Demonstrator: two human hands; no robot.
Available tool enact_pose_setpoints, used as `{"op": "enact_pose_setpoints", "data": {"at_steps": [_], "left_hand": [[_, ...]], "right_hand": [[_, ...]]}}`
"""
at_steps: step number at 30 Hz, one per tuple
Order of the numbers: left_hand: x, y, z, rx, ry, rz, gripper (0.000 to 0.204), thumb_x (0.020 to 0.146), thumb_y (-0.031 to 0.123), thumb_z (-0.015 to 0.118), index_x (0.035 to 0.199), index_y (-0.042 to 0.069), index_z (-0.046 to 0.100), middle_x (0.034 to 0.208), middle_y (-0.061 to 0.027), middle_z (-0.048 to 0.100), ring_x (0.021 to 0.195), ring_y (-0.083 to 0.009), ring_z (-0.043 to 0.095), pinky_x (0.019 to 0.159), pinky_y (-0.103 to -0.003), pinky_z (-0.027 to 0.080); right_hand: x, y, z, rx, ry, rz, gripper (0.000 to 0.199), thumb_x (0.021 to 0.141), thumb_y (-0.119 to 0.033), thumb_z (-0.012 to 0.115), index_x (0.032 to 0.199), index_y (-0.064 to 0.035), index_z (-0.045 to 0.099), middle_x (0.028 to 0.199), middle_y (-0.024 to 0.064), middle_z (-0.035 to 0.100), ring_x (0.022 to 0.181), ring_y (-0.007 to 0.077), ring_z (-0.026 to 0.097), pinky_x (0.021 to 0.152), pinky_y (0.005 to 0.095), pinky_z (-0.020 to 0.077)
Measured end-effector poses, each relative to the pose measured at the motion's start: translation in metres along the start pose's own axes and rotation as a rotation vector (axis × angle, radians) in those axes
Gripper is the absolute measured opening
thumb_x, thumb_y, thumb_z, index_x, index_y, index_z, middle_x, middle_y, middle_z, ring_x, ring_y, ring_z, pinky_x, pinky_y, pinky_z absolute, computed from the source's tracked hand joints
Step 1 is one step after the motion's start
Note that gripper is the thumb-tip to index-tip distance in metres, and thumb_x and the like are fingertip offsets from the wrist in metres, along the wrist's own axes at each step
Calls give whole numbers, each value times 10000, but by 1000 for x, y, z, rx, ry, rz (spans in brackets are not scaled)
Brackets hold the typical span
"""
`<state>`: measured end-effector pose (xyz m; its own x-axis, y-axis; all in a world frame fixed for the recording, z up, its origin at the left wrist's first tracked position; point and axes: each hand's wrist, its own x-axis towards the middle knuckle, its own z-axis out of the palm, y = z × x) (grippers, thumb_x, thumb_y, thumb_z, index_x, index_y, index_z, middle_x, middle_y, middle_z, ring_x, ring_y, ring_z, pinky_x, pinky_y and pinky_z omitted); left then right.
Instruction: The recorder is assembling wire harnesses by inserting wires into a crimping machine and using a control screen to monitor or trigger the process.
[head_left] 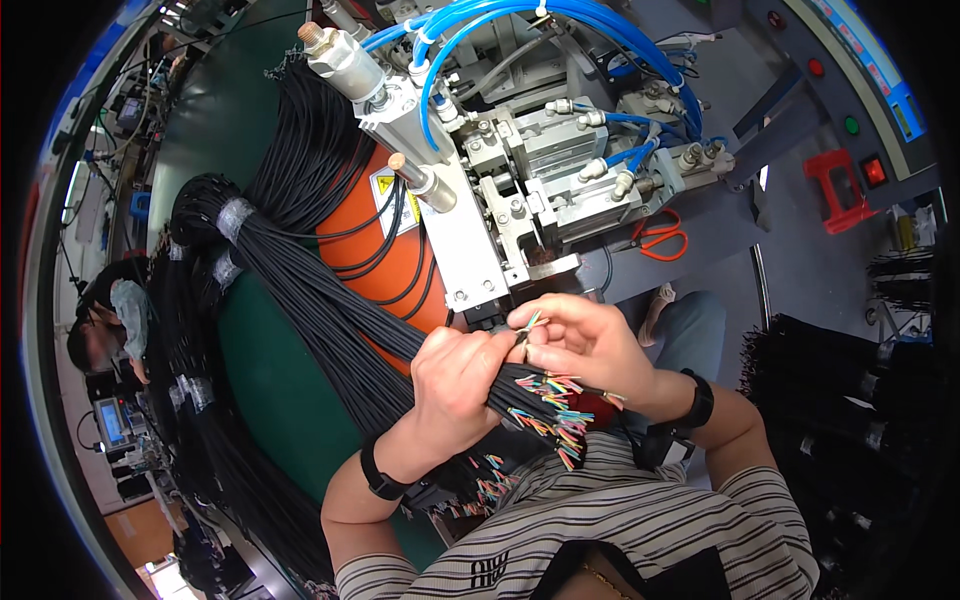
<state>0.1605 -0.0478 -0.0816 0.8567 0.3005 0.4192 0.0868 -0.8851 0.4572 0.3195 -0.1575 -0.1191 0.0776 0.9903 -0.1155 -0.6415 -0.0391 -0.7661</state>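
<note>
My left hand (455,378) is closed round a thick bundle of black cables (340,285). Past its fingers the cable ends fan out, showing short red, yellow, blue and white wires (560,405). My right hand (590,345) pinches the end of a single cable (530,325), whose green and pale inner wires stick up between the fingertips. Both hands meet just in front of a metal pneumatic machine (460,240) with cylinders and blue air hoses. More cable ends (485,480) hang below my left wrist.
Tied black cable bundles (200,400) lie on the green table (260,385) at left; more hang at right (820,380). Red-handled scissors (662,238) lie right of the machine. A panel with buttons (850,110) stands far right. Another person (105,320) sits at far left.
</note>
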Motion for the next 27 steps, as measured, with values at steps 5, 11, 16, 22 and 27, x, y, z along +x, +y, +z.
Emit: {"op": "enact_pose_setpoints", "data": {"at_steps": [5, 11, 16, 22, 27], "left_hand": [[0, 3, -1, -14, 57, -27, 294, 680, 84, 764, 941, 23, 645, 703, -62, 622, 601, -243, 585, 607, -358, 403], [0, 1, 1, 1, 59, -39, 275, 681, 80, 769, 919, 29, 641, 703, -56, 629, 594, -240, 589, 600, -350, 401], [0, 1, 1, -36, 39, -63, 295, 665, 78, 774, 924, 31, 640, 716, -52, 641, 603, -241, 600, 602, -347, 404], [-1, 1, 2, -31, 16, -69, 321, 646, 76, 773, 935, 34, 639, 737, -53, 655, 614, -240, 609, 607, -344, 410], [0, 0, 0, -23, -26, -69, 344, 631, 76, 775, 944, 37, 638, 758, -54, 662, 627, -240, 617, 610, -345, 419]], "right_hand": [[-2, 0, 8, -968, 59, -728, 362, 972, -77, 658, 1307, 11, 553, 932, 30, 634, 877, 76, 648, 798, 249, 545], [2, 7, -9, 8, 19, -122, 293, 989, -43, 626, 1271, 37, 611, 1001, 60, 681, 876, 94, 666, 802, 249, 561], [6, 5, -19, 20, -19, 26, 238, 989, -30, 621, 1215, 32, 665, 1020, 77, 700, 856, 95, 674, 767, 229, 564], [7, 0, -17, -226, -12, -103, 186, 962, 54, 603, 1129, 76, 682, 1054, 126, 665, 953, 179, 712, 735, 248, 593], [10, -4, -15, -191, -5, -96, 153, 971, 9, 619, 1092, 69, 692, 1001, 82, 685, 808, 98, 681, 701, 209, 557]]}}
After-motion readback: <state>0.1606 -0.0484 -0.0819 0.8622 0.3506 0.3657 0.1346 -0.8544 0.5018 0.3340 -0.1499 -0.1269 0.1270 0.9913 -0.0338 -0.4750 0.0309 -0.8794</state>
